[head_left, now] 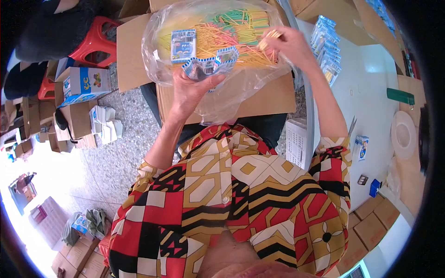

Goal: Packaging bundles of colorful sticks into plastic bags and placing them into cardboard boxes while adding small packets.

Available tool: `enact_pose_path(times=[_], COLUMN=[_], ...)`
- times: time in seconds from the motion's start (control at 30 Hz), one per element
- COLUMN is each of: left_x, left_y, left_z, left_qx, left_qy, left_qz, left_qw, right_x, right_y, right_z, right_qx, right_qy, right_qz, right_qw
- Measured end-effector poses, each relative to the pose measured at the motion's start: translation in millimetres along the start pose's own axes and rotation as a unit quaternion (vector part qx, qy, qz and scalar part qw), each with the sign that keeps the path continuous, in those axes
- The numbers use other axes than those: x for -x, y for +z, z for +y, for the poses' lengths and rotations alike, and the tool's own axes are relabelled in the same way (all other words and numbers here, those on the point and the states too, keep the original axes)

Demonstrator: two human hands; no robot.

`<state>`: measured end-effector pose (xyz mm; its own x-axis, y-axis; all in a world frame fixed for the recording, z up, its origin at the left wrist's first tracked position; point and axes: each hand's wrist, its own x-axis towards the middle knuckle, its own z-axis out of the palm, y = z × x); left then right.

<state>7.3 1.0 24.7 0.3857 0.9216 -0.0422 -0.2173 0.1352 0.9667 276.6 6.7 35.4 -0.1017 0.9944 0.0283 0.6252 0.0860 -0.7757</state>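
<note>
My left hand (193, 88) holds a small blue-and-white printed box (211, 64) with its flaps open, above a cardboard carton (259, 99) on my lap. My right hand (285, 44) pinches a small bunch of thin sticks (269, 38) over a clear plastic bag (155, 37) full of several yellow, pink and green sticks (232, 32). A second small blue box (183, 45) lies flat on the sticks inside the bag, just left of the box in my left hand.
A white table (371, 92) on my right carries a row of filled blue boxes (327, 46), a roll of tape (403, 134), a green object (401, 96) and one small box (360, 147). A red stool (95, 41), open cartons (83, 85) and white packets (106, 125) stand on the speckled floor at left.
</note>
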Motion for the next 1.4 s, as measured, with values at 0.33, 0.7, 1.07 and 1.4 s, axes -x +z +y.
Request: enact_pose_path(times=[0.33, 0.7, 1.07, 1.4], left_x=[-1.5, 0.6, -3.4, -9.6], left_y=[14.2, 13.0, 26.1, 32.6], left_z=[-3.6, 3.2, -1.8, 10.0], left_qx=[-0.058, -0.129, -0.048, 0.053], left_qy=[0.012, 0.041, 0.019, -0.020], left_qz=[-0.030, -0.047, -0.042, -0.072], left_qw=[0.998, 0.990, 0.998, 0.996], right_x=[17.1, 14.2, 19.4, 22.6], right_y=[-12.2, -0.6, 2.2, -21.0], right_z=[-88.0, -94.8, -109.8, -109.9], right_qx=[-0.315, -0.206, -0.051, -0.155], right_qy=[0.011, -0.013, -0.104, -0.083], right_qz=[-0.015, -0.053, 0.021, 0.028], right_qw=[0.949, 0.977, 0.993, 0.984])
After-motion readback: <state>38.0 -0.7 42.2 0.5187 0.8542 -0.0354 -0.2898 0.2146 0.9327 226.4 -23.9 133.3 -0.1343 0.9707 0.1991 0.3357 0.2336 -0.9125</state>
